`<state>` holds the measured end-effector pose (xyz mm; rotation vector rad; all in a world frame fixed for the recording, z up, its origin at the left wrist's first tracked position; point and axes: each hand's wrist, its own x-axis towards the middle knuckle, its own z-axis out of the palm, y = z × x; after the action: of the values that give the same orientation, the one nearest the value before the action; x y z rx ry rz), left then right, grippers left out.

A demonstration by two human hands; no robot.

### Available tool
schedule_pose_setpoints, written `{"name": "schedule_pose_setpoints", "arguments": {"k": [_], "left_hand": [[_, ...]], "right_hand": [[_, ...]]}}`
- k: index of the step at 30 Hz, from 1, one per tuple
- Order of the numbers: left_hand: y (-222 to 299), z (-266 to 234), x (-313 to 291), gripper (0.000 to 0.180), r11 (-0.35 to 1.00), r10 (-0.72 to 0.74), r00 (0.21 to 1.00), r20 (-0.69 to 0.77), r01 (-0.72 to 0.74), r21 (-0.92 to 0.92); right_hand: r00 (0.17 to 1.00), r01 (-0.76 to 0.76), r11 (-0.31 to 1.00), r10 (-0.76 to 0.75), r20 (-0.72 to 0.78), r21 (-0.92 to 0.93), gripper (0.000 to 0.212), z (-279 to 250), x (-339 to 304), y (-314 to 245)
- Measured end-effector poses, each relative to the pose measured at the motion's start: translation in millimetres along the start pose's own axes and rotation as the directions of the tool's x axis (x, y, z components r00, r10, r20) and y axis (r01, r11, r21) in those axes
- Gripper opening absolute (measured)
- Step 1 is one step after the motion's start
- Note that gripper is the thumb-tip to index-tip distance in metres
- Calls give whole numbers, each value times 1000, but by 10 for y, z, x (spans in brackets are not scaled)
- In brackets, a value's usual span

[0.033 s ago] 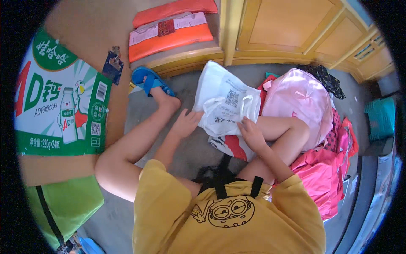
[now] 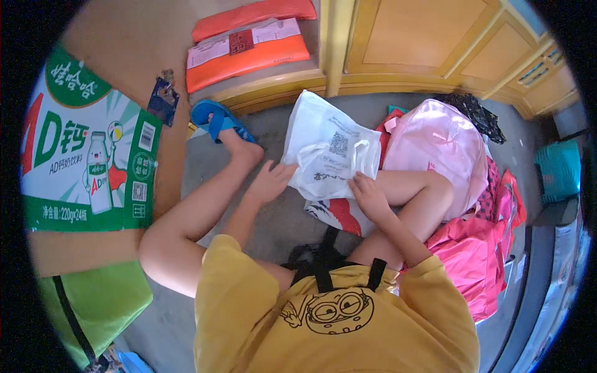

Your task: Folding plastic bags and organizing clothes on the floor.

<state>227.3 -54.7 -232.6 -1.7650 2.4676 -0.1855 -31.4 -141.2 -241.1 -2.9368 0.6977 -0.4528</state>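
Note:
A white plastic bag (image 2: 326, 124) with grey print and loop handles lies spread between my bent legs. My left hand (image 2: 272, 181) is at its left edge, open, the thumb apart and the other fingertips touching the plastic. On the bag's lower right edge, my right hand (image 2: 371, 196) has its fingers closed on the plastic near a handle. Partly under the bag, a white, red and dark printed piece (image 2: 341, 214) shows. A pink backpack (image 2: 438, 140) stands just right of the bag.
Bright pink fabric bags (image 2: 466, 264) lie beside my right leg. A green and white carton (image 2: 93, 155) and a green bag (image 2: 102, 304) are at left. Orange-red packets (image 2: 249, 56) rest on a ledge ahead, beside yellow cabinets (image 2: 423, 37). A teal container (image 2: 558, 172) stands far right.

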Motion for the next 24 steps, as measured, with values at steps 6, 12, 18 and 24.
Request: {"name": "schedule_pose_setpoints", "arguments": {"k": [6, 12, 18, 24], "left_hand": [[-127, -71, 68, 40, 941, 294, 942, -160, -256, 220], [-175, -238, 177, 42, 910, 405, 912, -67, -409, -65], [-252, -221, 383, 24, 634, 29, 997, 75, 40, -772], [-303, -103, 740, 27, 395, -398, 916, 46, 217, -893]], "right_hand": [[999, 34, 999, -34, 4, -6, 33, -257, -17, 22], [997, -71, 971, 69, 17, 228, 29, -273, -85, 151], [900, -429, 793, 337, 275, 432, 20, -562, 187, 244], [837, -531, 748, 537, 106, 398, 22, -185, 212, 474]]}}
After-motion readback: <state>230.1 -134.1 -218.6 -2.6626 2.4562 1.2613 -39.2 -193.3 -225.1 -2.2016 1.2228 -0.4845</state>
